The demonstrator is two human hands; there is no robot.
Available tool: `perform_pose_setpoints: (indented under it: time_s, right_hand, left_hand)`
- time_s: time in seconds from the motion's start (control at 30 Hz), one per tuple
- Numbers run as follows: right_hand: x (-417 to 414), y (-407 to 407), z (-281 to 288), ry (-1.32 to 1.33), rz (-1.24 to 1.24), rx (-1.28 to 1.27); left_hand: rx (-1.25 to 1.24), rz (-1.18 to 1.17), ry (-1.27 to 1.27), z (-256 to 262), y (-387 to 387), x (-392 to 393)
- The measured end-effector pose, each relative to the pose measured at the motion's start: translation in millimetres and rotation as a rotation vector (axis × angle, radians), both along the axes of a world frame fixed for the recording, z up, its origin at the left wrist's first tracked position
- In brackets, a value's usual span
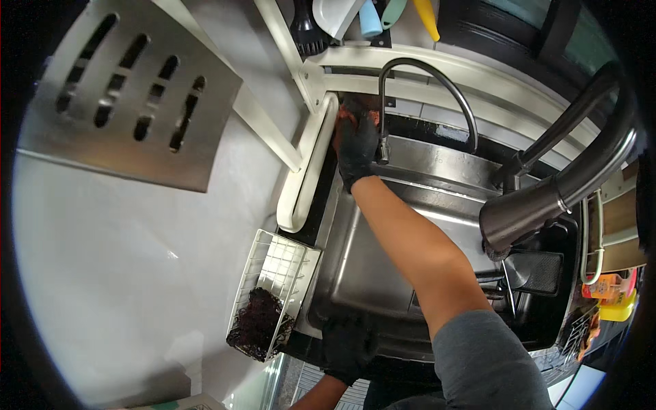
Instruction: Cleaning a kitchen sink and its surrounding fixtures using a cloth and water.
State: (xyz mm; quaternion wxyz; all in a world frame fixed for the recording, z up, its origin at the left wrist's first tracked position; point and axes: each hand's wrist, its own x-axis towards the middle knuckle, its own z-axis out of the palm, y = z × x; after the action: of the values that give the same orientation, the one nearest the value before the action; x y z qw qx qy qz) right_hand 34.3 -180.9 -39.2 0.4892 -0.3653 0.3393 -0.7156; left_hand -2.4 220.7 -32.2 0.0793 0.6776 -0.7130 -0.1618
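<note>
My right hand [357, 146], in a black glove, reaches to the back left corner of the counter beside the stainless steel sink [379, 256]. It is shut on a reddish cloth or sponge [374, 118], partly hidden by the fingers and pressed near the foot of the white rack [310, 169]. Just right of this hand stands a thin curved faucet [383, 118]. My left hand [349, 343], also gloved in black, rests at the sink's front left edge; its fingers blend into the dark surface, so whether it holds anything cannot be told.
A white wire basket [261, 266] with a dark scouring mesh [259, 320] stands left of the sink. A large dark faucet [528, 210] arches over the right side, above a black tray [558, 318]. A slotted metal turner [169, 102] hangs close at the upper left.
</note>
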Motion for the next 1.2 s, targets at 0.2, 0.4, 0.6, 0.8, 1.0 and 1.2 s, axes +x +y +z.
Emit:
perform_pose_setpoints:
  time_s: [0.2, 0.4, 0.6, 0.8, 1.0, 1.2]
  right_hand:
    - [-3.1, -13.4, 44.4, 0.256, -0.299, -0.17]
    - [17.1, -6.0, -28.0, 0.396, -0.194, -0.084]
    - [-9.6, -9.3, -16.0, 1.02, -0.281, -0.17]
    - [-28.6, 92.6, -27.6, 1.18, 0.06, -0.394]
    - [-86.7, 142.4, -12.9, 0.976, 0.404, -0.557]
    - [-171.7, 164.1, -17.2, 0.1, 0.549, 0.469]
  left_hand:
    - [-0.015, 0.008, -0.005, 15.6, -2.3, -2.2]
    - [0.023, 0.035, 0.021, 9.8, -1.6, 5.3]
    - [0.123, -0.012, 0.044, 0.0, -1.7, -5.0]
    - [0.115, -0.018, -0.015, -14.9, 11.5, 1.6]
    - [0.074, -0.049, -0.047, -3.1, 2.3, -4.3]
    - [0.119, -0.005, -0.087, -13.4, 7.4, 1.6]
